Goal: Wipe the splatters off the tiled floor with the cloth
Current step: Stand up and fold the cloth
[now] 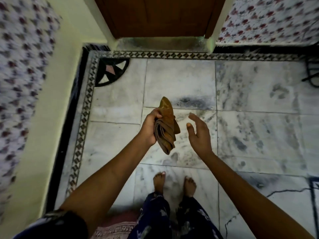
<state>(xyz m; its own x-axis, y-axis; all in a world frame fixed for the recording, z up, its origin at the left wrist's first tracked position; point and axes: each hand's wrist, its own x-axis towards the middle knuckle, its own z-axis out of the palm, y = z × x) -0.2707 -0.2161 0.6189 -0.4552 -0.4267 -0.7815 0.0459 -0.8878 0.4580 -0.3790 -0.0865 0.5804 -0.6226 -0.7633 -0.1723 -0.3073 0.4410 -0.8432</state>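
Observation:
A folded brown cloth [167,125] hangs in the air above the floor, gripped by my left hand [150,128] along its left edge. My right hand [199,133] is a short way to the right of the cloth, palm turned toward it, fingers apart, holding nothing. Below them lies the white marble tiled floor [255,94] with grey veining. A dark smudge [191,101] marks the tile just beyond the cloth. Fainter grey marks are scattered over the tiles to the right.
I stand barefoot, feet [174,184] on the tiles below my hands. A brown wooden door [160,16] is ahead, with a patterned border strip [172,55] before it. A yellow wall [57,87] runs along the left. A floral-covered bed [269,19] sits far right; cables [310,73] lie at the right edge.

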